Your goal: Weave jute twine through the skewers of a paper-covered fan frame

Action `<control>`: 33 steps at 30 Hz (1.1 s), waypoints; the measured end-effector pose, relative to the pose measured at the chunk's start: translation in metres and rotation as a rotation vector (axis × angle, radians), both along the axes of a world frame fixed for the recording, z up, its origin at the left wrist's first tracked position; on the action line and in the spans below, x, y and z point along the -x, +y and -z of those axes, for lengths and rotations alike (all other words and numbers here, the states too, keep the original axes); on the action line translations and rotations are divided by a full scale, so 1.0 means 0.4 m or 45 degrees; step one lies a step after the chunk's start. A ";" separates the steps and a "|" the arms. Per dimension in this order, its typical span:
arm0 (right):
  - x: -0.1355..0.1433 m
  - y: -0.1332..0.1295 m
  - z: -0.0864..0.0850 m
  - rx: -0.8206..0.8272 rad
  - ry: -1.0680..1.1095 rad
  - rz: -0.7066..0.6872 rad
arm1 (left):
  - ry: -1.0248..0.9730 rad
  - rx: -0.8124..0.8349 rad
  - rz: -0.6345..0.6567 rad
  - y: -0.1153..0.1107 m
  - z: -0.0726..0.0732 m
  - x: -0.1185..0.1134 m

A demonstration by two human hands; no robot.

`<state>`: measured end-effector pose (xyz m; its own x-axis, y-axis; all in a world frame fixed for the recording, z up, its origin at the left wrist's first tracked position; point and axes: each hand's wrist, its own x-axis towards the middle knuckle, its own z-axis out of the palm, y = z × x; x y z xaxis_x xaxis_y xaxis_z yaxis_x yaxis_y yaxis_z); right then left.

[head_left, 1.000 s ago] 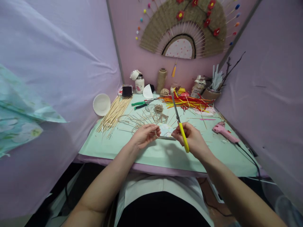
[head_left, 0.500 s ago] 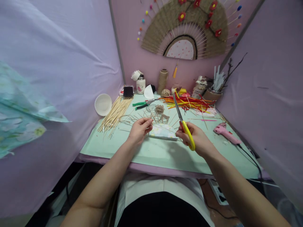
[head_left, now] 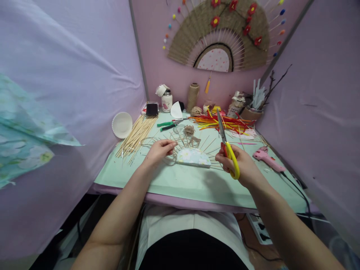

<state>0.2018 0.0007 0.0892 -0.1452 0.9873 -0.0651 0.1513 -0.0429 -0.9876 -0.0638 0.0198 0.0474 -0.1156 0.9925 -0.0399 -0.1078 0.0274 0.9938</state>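
Observation:
My right hand (head_left: 234, 163) is closed around scissors (head_left: 231, 157) with yellow and red handles, their blades pointing up and away. Thumb and fingers of my left hand (head_left: 161, 152) pinch a thin strand of twine (head_left: 170, 162), which loops beneath the hand. Between the hands lies a half-round piece covered in pale floral fabric (head_left: 193, 156), with thin sticks fanning out from it. Behind it sits a small ball of twine (head_left: 189, 130) with a loose coil (head_left: 194, 141) nearby.
Bamboo sticks (head_left: 137, 137) lie at the left beside a white dish (head_left: 122, 125). Green-handled pliers (head_left: 165, 125) and red, orange and yellow fuzzy stems (head_left: 222, 122) are farther back. A pink glue gun (head_left: 268, 159) with a black cord rests at right. A decorated fan (head_left: 219, 33) hangs behind.
Both hands have moved apart: the left a little leftward, the right to the right with the scissors. The floral piece between them shows more fully.

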 end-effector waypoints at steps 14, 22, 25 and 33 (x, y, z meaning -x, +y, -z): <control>-0.037 0.004 -0.114 -0.151 0.162 -0.258 | 0.048 -0.143 -0.318 0.030 -0.021 0.027; 0.016 0.026 -0.146 -0.123 0.222 -0.297 | -0.643 0.282 0.412 -0.027 -0.039 -0.138; 0.023 0.054 -0.128 -0.109 0.251 -0.186 | -0.707 0.375 0.476 -0.052 -0.032 -0.163; 0.004 0.092 -0.084 -0.053 0.276 -0.089 | -0.718 0.450 0.428 -0.072 -0.033 -0.140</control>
<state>0.2002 0.0375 0.1230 -0.2192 0.9756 0.0155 -0.0636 0.0015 -0.9980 -0.0077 -0.0090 0.0606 0.3244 0.8876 -0.3269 -0.5284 0.4567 0.7157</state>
